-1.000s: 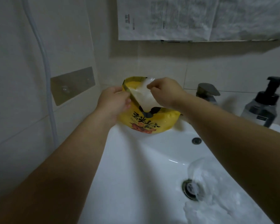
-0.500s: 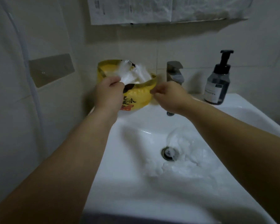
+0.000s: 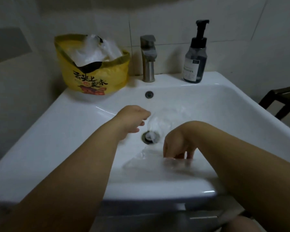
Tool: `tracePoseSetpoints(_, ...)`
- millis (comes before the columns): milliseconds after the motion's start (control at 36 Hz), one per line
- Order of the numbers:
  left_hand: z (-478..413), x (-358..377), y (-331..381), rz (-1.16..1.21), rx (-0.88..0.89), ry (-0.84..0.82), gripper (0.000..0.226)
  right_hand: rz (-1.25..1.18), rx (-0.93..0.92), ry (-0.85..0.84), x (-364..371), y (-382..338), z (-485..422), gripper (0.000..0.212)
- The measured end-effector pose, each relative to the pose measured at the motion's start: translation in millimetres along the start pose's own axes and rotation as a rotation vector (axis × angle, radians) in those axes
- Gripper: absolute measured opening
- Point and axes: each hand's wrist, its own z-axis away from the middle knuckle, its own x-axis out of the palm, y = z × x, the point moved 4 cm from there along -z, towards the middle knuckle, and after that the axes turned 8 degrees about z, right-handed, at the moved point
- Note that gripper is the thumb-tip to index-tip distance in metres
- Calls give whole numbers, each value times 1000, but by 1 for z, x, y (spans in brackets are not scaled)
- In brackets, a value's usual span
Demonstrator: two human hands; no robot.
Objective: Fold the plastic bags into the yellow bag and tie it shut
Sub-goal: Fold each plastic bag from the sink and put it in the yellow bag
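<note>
Seen from the head camera, the fingers [image 3: 141,123] of the left hand [image 3: 132,118] are curled, and the thumb and forefinger pinch the far end of a clear plastic bag [image 3: 158,122]. The right hand [image 3: 177,143] hangs from a bent wrist with its fingers [image 3: 179,154] pointing down onto the near end of the same bag. Blur hides whether they grip it or only touch it.

That bag lies stretched in the basin of the white sink [image 3: 40,148]. Its long axis runs from the far end at the left hand towards the person and slightly right, and it passes over the drain [image 3: 150,137]. It is thin, see-through and crinkled, and hard to make out against the porcelain.

One yellow bag [image 3: 97,76] stands upright on the back left corner of the sink rim, well apart from both hands, with its mouth open upward. It has black characters and an orange-red picture on its front. White plastic bags [image 3: 94,51] bulge out of its mouth, leaning to the right. Their number cannot be told, as they are crumpled together.

There is one metal faucet [image 3: 147,59] behind the overflow hole [image 3: 149,94]. One dark pump bottle [image 3: 195,59] stands on the rim to its right.
</note>
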Motion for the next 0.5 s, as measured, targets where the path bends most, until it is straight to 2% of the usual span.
tracePoseSetpoints(28, 0, -1, -4, -38, -9, -22, 23, -55, -29, -29, 2, -5, 2, 32)
tracePoseSetpoints(111, 0, -7, -9, -107, -10, -37, 21, -126, -104, -108, 8, -18, 7, 60)
tracePoseSetpoints(167, 1, -11, -7, -95, -5, -30, 20, 6, -122, -97, 13, -23, 10, 41)
tracePoseSetpoints(222, 1, -15, -6, -52, -10, -44, 23, 53, -157, 43, 9, -25, 7, 17)
tracePoseSetpoints(278, 2, -17, -5, -10, -29, -88, 35, -148, -249, 246, -6, -23, 6, 9)
tracePoseSetpoints(333, 5, -15, -4, 28, -51, -149, 58, -505, -376, 438, -26, -16, 12, 11)
tracePoseSetpoints(389, 7, -10, -3, 34, -45, -232, 65, -824, -483, 583, -43, -6, 23, 14)
tracePoseSetpoints(444, 5, -8, -4, -15, 3, -265, 42, -1014, -503, 696, -52, 3, 34, 17)
tracePoseSetpoints(500, -1, -10, -1, 33, 66, -213, 15, -1166, -508, 733, -56, 11, 41, 17)
